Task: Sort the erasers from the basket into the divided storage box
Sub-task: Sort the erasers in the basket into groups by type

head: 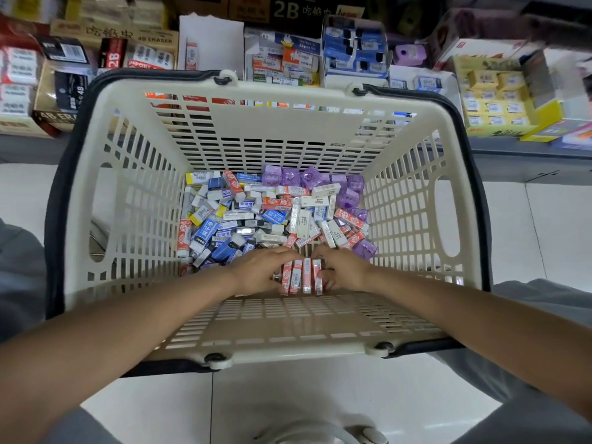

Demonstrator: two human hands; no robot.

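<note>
Fingers of left hand [261, 267] and right hand [344, 270] press a row of red-sleeved erasers [301, 277] together from both ends — light, stiff, probably slippery blocks best squeezed endwise.

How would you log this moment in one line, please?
left hand + right hand: squaring red-sleeved erasers | basket: still full

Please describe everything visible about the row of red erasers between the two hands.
The row of red erasers is four slim blocks in red-and-white printed sleeves, some showing barcodes. They stand on edge, side by side, on the near floor of the basket. The left hand and the right hand press them together from both sides.
</note>
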